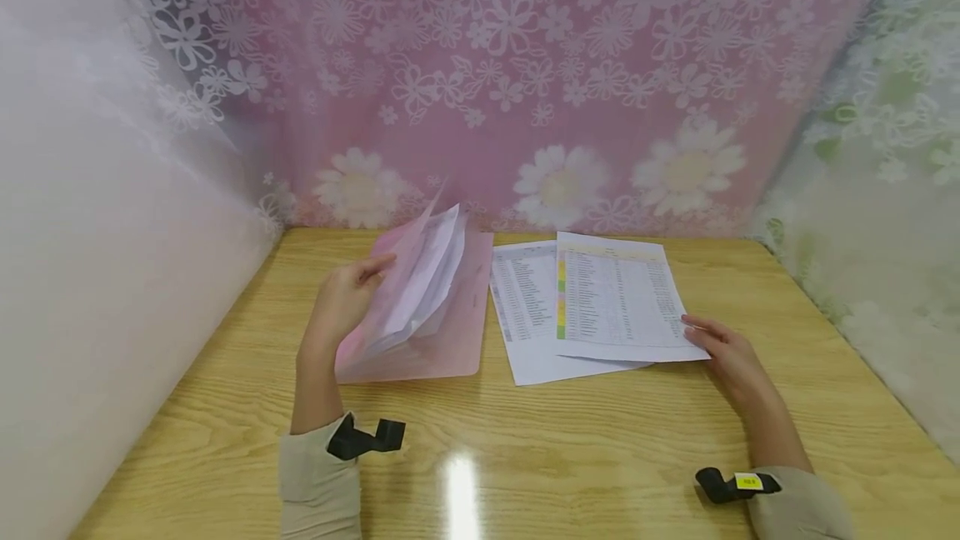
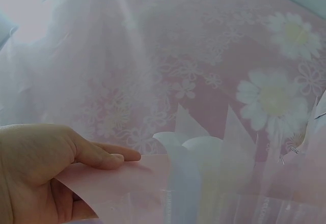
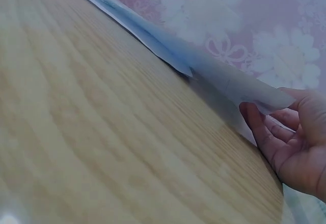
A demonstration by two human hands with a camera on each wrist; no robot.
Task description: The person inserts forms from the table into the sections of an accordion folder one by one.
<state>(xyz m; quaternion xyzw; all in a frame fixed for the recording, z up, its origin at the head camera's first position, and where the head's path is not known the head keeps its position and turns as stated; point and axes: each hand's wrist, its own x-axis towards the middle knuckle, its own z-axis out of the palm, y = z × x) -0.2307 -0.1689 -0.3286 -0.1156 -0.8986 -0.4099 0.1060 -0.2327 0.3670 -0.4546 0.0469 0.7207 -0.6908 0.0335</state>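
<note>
Between both hands (image 1: 341, 298), folder (image 1: 420, 315) and sheets (image 1: 615, 298).

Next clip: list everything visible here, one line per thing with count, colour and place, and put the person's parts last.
folder: one, pink and see-through, left of centre on the table, cover lifted open with white sheets inside.
printed sheets: two, white with coloured table rows, overlapping right of the folder; the top one's near right corner is lifted.
table: one, light wood, glossy.
curtain: pink with white flowers behind; white at left, greenish at right.
wrist cameras: two, black, one on each wrist.
left hand: grip on the raised folder cover.
right hand: fingers pinching the top sheet's lifted corner.
sleeves: two, beige.
</note>
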